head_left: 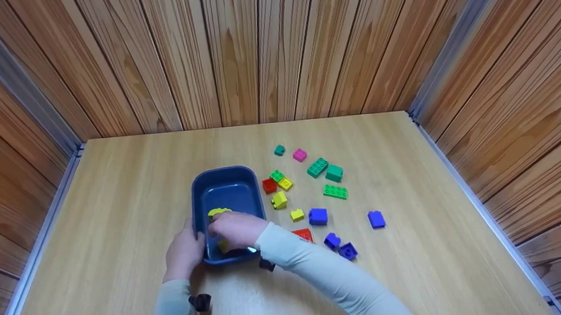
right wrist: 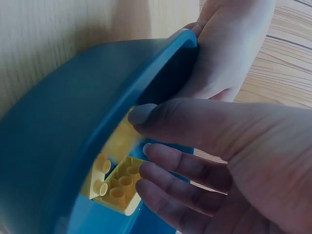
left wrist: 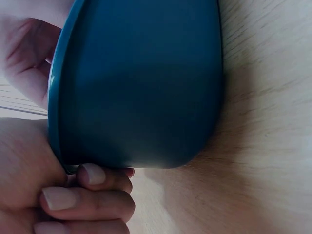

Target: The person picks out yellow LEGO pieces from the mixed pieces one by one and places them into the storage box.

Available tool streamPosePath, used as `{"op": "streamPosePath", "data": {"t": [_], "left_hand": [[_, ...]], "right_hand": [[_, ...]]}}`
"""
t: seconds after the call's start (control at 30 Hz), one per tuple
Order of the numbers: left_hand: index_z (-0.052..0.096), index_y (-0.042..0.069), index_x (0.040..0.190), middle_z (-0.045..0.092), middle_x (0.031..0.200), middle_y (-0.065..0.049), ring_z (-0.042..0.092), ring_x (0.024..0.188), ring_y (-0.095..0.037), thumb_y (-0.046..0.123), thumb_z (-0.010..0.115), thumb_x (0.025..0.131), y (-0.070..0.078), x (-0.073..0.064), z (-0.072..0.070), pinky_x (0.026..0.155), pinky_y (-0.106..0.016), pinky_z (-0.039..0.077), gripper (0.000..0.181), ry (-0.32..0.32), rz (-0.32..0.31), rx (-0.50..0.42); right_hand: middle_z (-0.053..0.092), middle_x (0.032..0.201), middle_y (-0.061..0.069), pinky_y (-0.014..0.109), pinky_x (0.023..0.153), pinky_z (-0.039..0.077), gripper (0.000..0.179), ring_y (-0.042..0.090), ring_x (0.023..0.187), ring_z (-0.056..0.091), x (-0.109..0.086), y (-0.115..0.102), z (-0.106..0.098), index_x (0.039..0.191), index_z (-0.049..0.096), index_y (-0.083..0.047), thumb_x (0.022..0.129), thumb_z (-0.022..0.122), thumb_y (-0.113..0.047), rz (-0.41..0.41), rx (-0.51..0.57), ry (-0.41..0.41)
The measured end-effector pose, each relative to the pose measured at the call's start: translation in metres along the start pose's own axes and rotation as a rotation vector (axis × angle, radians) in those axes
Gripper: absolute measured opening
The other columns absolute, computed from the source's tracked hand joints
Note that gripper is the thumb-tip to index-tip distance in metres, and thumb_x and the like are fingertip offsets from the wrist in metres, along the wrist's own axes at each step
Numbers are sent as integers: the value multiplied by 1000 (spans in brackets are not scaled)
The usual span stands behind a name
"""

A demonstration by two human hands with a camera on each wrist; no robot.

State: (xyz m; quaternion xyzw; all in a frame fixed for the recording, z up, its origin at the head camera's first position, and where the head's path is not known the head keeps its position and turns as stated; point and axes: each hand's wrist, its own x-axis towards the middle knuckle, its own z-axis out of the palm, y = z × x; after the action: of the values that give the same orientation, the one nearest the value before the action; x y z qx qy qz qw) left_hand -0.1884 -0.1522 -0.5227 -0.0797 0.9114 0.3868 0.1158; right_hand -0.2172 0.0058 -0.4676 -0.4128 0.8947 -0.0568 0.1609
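A deep blue tub (head_left: pixel 227 193) stands on the table. My left hand (head_left: pixel 185 250) grips its left wall at the rim, fingers curled on the outside in the left wrist view. Reaching into the tub, my right hand (head_left: pixel 238 228) has its thumb and fingers spread apart in the right wrist view. Just below that thumb a yellow block (right wrist: pixel 121 141) appears blurred, seemingly loose from the fingers. A studded yellow block (right wrist: pixel 119 192) lies in the tub near the fingertips, beside another yellow block (right wrist: pixel 93 180). The right hand partly hides the tub's inside in the head view.
Loose blocks lie right of the tub: a red block (head_left: pixel 269 185), a yellow block (head_left: pixel 279 200), a green block (head_left: pixel 335 191), a pink block (head_left: pixel 299 155), a blue block (head_left: pixel 318 216) and several others. The right forearm partly covers a red block (head_left: pixel 303 234). Wooden walls surround the table.
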Motion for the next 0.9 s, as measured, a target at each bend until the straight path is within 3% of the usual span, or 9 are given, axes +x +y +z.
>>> {"op": "streamPosePath", "data": {"t": [0.17, 0.33, 0.47, 0.63, 0.77, 0.9], "left_hand": [[43, 3, 127, 64, 104, -20, 59, 82, -28, 19, 42, 101, 1, -1, 1, 68, -39, 47, 31, 31, 36, 2], [39, 2, 134, 62, 106, -21, 59, 84, -29, 19, 41, 101, 1, -1, 1, 69, -40, 47, 37, 22, 34, 15], [35, 0, 139, 61, 105, -21, 58, 83, -29, 19, 40, 101, 0, 0, 0, 70, -41, 47, 42, 15, 28, 33], [28, -1, 145, 58, 117, -27, 58, 90, -31, 20, 39, 101, 0, 0, 0, 78, -45, 48, 49, 6, 14, 45], [20, -3, 149, 48, 133, -31, 56, 106, -36, 19, 37, 102, 0, 0, 1, 91, -51, 44, 55, -2, -1, 48], [16, -2, 150, 42, 138, -31, 53, 113, -37, 20, 36, 102, 0, 0, 2, 96, -53, 41, 56, -11, -14, 43]], "right_hand": [[65, 115, -3, 23, 86, 49, 40, 9, 98, 60, -3, 3, 2, 122, 66, -16, 83, 75, -17, -4, -13, 8], [63, 116, -5, 24, 87, 48, 40, 8, 99, 59, -7, 10, 1, 122, 66, -18, 83, 75, -18, -2, 21, 26], [62, 115, -3, 23, 87, 48, 41, 8, 98, 56, -13, 16, -10, 122, 66, -18, 83, 75, -16, 13, 76, 55], [60, 113, 1, 22, 84, 49, 45, 8, 92, 54, -23, 27, -28, 124, 64, -16, 82, 77, -14, 40, 96, 111], [60, 115, 0, 24, 85, 49, 42, 9, 96, 55, -33, 41, -38, 123, 64, -16, 83, 75, -18, 59, 93, 168], [59, 117, 1, 25, 84, 50, 38, 12, 101, 57, -42, 60, -46, 122, 64, -15, 85, 73, -18, 113, 139, 204]]}}
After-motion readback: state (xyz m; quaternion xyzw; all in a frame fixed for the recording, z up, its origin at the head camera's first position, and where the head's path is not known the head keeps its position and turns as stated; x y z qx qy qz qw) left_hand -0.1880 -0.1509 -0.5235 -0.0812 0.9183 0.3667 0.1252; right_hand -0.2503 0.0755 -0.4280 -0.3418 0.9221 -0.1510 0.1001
